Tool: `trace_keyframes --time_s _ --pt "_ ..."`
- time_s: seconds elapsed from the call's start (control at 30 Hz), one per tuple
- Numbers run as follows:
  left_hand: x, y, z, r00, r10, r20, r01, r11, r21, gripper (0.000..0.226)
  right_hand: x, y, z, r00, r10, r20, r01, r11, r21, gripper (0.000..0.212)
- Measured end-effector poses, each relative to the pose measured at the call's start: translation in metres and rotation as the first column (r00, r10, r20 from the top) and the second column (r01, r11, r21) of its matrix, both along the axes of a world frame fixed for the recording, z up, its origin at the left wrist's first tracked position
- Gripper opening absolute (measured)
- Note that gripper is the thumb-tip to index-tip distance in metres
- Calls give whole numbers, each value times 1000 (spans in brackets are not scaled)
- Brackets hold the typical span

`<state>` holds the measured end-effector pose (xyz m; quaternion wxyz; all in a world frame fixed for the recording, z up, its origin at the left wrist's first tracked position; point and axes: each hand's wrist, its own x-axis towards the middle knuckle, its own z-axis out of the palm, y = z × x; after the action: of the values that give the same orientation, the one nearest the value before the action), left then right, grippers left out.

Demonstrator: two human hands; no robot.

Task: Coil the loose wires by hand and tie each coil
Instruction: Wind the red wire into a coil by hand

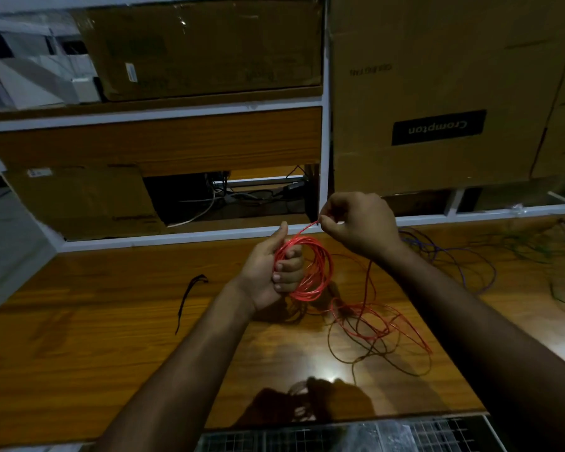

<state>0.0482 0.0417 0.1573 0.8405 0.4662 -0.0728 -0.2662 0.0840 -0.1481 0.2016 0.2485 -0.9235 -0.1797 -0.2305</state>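
far left: glossy brown wooden tabletop [79, 353], its far edge running along a white shelf frame [177, 238] and its near edge cut off at the bottom of view. a short black cord piece [186, 298] lies on the left part of the top, long axis running near to far, with bare wood all round it. centre: left hand [274, 272] held above the table, fingers curled tight round one side of a coil of thin red wire [307, 269]; thumb points up and away. the coil stands roughly upright, its ring open to the right of the fist, clear of the tabletop. from the top of the coil one strand runs up and right to the right hand [359, 223], which pinches that strand between thumb and fingertips, close in front of the shelf frame. below the right wrist the slack red wire [366, 324] lies in loose tangled loops on the wood, a strand rising from it toward the hands. far right: loose purple and dark wires [454, 256] sprawl across the table toward its right edge. behind stand brown cardboard boxes [437, 93].
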Motion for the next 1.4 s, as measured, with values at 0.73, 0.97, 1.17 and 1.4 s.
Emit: trace_keyframes --time_s 0.73,0.97,1.17,1.4 --pt "10 6 8 1000 -10 16 14 966 -258 41 -27 13 -15 586 671 -454 7 556 831 44" --pt "6 -2 15 996 93 -7 -93 995 -31 52 -29 3 -15 559 664 -497 -63 632 773 42" --pt "5 10 14 988 141 -67 -140 990 12 49 -29 -2 -23 763 449 -465 -38 749 661 46" --pt "-1 29 10 985 167 -46 -164 985 57 46 -20 -38 -9 781 422 -461 -19 753 657 37"
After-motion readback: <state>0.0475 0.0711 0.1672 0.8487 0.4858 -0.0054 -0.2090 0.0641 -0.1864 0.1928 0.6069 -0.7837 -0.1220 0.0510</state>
